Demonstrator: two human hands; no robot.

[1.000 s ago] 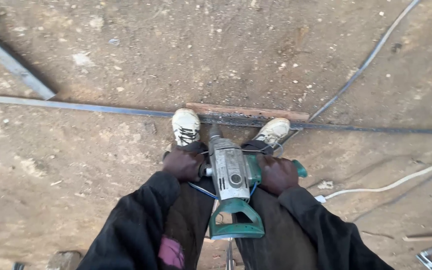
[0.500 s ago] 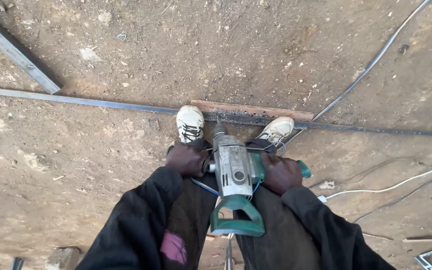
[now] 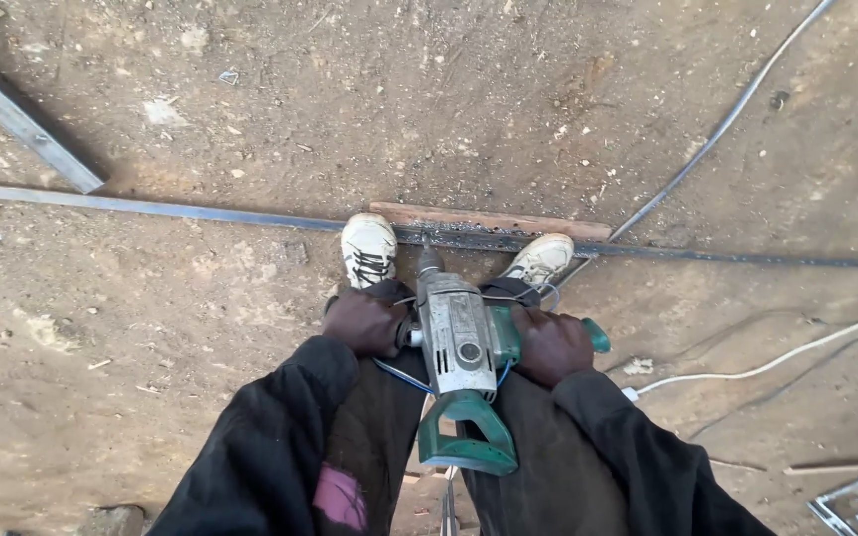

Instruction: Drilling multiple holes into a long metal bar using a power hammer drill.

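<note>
Heavy electric drill [image 3: 461, 342], grey body with green handle, held upright over a long metal strip [image 3: 201, 211] on bare dirt ground [image 3: 151, 377].

Left hand [image 3: 367, 323] closed around the left side grip; right hand [image 3: 551, 344] closed around the green right grip. Bit end points down between two white shoes [image 3: 369, 248], which stand on the strip beside a wooden board [image 3: 489, 218]. White cable [image 3: 777, 357] trails right; second metal bar [image 3: 22, 119] lies upper left. Against the earlier frames: drill, hands and feet hold the same places; only the view shifts slightly, so the work appears steady.
</note>
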